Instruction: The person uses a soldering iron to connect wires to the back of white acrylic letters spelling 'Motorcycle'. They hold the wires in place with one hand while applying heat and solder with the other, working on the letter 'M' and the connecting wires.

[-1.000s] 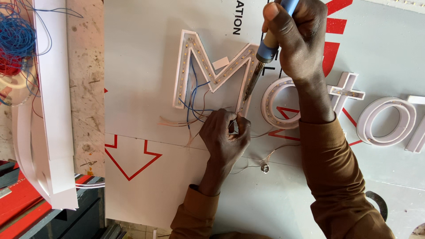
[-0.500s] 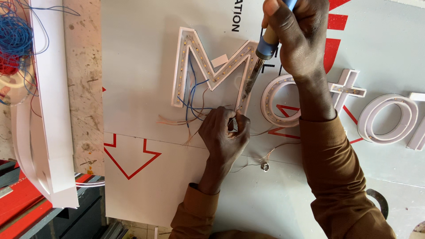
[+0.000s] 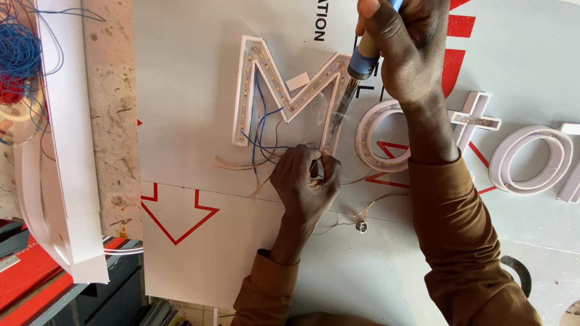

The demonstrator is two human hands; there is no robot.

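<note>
My right hand [image 3: 402, 51] grips a soldering iron [image 3: 356, 78] with a blue collar, its tip pointing down at the lower right leg of a white channel letter shaped like an M [image 3: 284, 90] lined with small LEDs. A wisp of smoke rises near the tip. My left hand [image 3: 305, 181] pinches thin wires [image 3: 260, 151] at the foot of that leg, fingers closed on them. Blue and pale wires trail out of the letter to the left.
More white channel letters [image 3: 477, 142] lie in a row to the right on a white sign panel [image 3: 181, 72] with red arrow markings. A tangle of blue wire [image 3: 21, 51] and a white curved strip [image 3: 66, 151] lie at the left. A small metal part [image 3: 361, 227] rests below.
</note>
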